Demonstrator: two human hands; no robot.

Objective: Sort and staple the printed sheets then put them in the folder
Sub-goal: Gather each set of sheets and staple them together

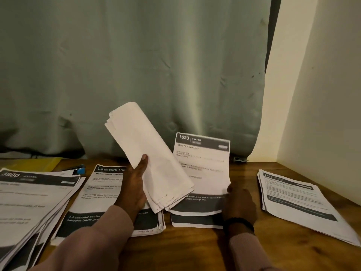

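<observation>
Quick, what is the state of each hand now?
Left hand: closed on a bundle of sheets, blank side showing, held up.
Right hand: holding the lifted sheet headed 1623 KITCHEN by its lower right edge.

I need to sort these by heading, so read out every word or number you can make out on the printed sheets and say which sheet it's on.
"623 KITCHEN": white sheet lifted by right hand.
"3800 KITCHEN": left white stack.
"RESSING TAB": white sheet under left arm.
"265", roughly: right white stack.
Body text: too blurred.
</observation>
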